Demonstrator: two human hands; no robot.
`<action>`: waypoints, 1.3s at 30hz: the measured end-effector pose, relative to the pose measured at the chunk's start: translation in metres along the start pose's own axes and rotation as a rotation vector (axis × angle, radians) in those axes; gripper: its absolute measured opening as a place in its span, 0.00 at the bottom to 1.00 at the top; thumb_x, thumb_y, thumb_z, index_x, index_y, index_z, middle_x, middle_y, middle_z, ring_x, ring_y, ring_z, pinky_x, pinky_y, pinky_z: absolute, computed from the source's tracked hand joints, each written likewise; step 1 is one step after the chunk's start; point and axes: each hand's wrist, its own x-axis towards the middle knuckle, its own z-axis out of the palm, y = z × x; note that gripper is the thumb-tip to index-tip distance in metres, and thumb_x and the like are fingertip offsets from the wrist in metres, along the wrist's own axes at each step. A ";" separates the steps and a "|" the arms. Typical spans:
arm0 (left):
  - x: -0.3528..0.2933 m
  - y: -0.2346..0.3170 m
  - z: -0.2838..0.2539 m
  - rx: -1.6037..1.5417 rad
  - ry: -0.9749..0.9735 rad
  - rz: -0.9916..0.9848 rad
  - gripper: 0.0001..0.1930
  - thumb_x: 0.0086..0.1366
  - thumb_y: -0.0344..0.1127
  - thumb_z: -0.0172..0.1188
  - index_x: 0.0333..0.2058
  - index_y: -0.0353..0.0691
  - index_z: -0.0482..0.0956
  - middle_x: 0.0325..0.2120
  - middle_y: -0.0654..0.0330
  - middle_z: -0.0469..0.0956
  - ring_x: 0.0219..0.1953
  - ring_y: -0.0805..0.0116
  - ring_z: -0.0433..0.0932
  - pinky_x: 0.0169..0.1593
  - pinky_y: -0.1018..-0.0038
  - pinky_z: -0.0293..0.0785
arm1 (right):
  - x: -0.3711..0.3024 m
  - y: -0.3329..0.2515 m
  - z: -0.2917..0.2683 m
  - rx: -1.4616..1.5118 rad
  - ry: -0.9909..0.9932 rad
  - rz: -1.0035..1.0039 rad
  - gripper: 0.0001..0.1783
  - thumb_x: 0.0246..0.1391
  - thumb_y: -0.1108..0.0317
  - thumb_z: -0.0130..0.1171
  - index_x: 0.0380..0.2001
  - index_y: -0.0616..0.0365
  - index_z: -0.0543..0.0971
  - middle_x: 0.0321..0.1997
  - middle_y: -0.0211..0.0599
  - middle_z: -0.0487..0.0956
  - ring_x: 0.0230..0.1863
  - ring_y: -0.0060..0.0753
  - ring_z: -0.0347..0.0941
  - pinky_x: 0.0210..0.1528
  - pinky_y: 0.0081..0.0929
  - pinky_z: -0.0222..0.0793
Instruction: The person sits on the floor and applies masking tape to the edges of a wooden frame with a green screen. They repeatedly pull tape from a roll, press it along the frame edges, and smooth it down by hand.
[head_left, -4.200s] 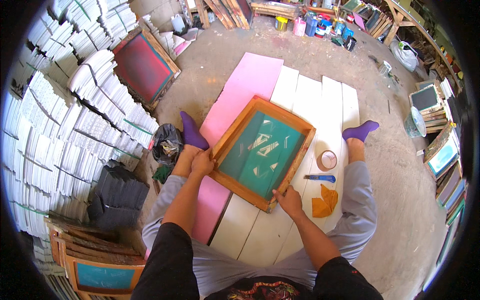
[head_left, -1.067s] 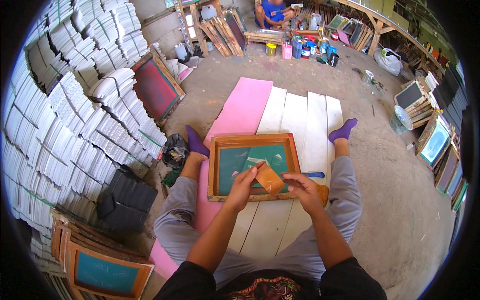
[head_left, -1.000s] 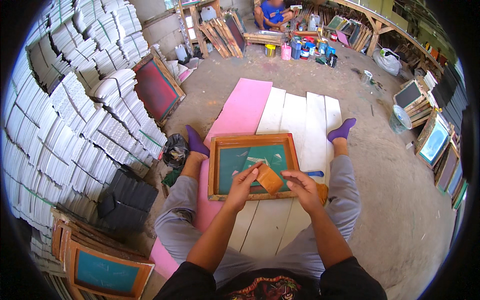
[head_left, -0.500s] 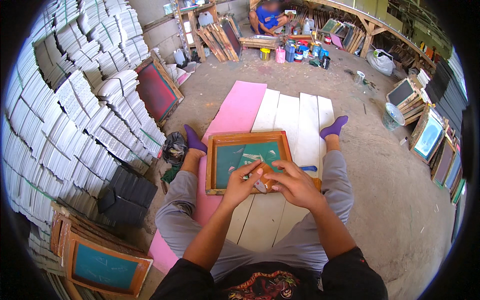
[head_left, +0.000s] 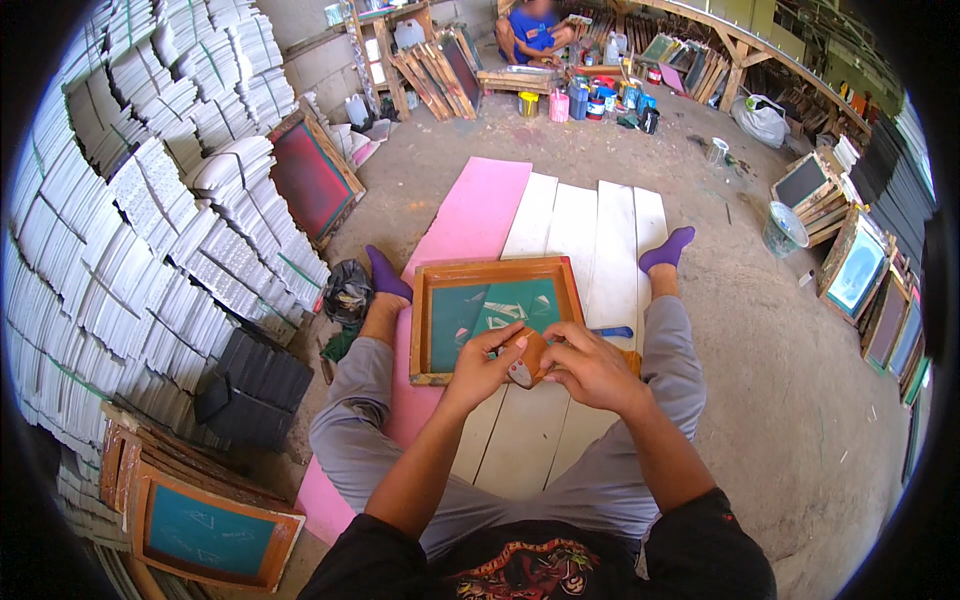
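Note:
A shiny brown roll that looks like packing tape [head_left: 533, 350] is held over the near side of a wooden screen-printing frame [head_left: 421, 325]. Thumb and fingers of my left hand [head_left: 482, 370] grip it from the left, a pale patch showing at its lower end. My right hand [head_left: 592, 368] is closed, its bent fingertips pinching at the roll's right edge; exactly what they pinch is too small to tell. Green mesh with pale angular shapes fills the frame. A blue-handled tool [head_left: 614, 331] lies just beyond my right hand, partly hidden.
Pink board [head_left: 480, 210] and white boards [head_left: 575, 225] lie under the frame, between my legs. Tall stacks of white sheets [head_left: 150, 220] rise on the left. More frames [head_left: 205, 530] lean at lower left and far right. Beyond, a person [head_left: 535, 35] sits by paint containers [head_left: 600, 100].
My right hand's fingers have drawn in from spread to closed against the roll's right edge. The roll has turned slightly in my left hand.

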 end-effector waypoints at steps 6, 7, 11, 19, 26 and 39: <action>0.001 -0.009 0.002 -0.040 -0.029 -0.025 0.25 0.71 0.48 0.63 0.57 0.32 0.80 0.48 0.54 0.84 0.50 0.68 0.80 0.62 0.63 0.70 | 0.002 0.005 0.003 -0.057 -0.004 -0.071 0.11 0.48 0.72 0.69 0.33 0.54 0.76 0.43 0.36 0.75 0.48 0.46 0.74 0.47 0.41 0.72; 0.002 -0.014 0.002 -0.047 -0.037 -0.024 0.25 0.71 0.47 0.62 0.57 0.32 0.80 0.48 0.54 0.84 0.49 0.69 0.80 0.57 0.66 0.73 | 0.003 0.006 0.005 -0.068 -0.006 -0.085 0.10 0.49 0.71 0.68 0.33 0.54 0.76 0.42 0.35 0.75 0.47 0.45 0.74 0.46 0.41 0.71; 0.003 -0.030 0.005 -0.170 -0.054 -0.135 0.24 0.71 0.45 0.63 0.57 0.32 0.80 0.42 0.54 0.85 0.42 0.71 0.80 0.46 0.75 0.78 | 0.001 0.015 0.011 -0.119 -0.032 -0.117 0.07 0.51 0.70 0.65 0.32 0.54 0.76 0.38 0.33 0.76 0.45 0.41 0.74 0.45 0.39 0.71; -0.003 -0.058 -0.002 -0.331 -0.081 -0.508 0.26 0.71 0.50 0.60 0.56 0.33 0.80 0.39 0.53 0.84 0.35 0.66 0.84 0.35 0.69 0.84 | -0.020 0.026 0.031 -0.313 -0.077 -0.191 0.06 0.48 0.71 0.59 0.32 0.54 0.76 0.35 0.34 0.78 0.44 0.40 0.76 0.46 0.38 0.73; -0.019 -0.101 0.012 -0.381 -0.071 -0.744 0.29 0.72 0.57 0.57 0.51 0.33 0.81 0.38 0.54 0.83 0.40 0.62 0.84 0.42 0.63 0.85 | -0.022 0.024 0.051 -0.368 -0.199 -0.166 0.09 0.45 0.73 0.61 0.33 0.54 0.77 0.37 0.35 0.81 0.44 0.40 0.79 0.48 0.37 0.75; -0.038 -0.099 0.011 0.406 -0.044 0.241 0.12 0.50 0.28 0.74 0.32 0.37 0.82 0.34 0.54 0.82 0.42 0.51 0.79 0.48 0.61 0.75 | 0.008 0.052 0.102 -0.229 -0.496 -0.063 0.19 0.41 0.58 0.71 0.38 0.49 0.79 0.39 0.29 0.82 0.47 0.37 0.80 0.52 0.37 0.74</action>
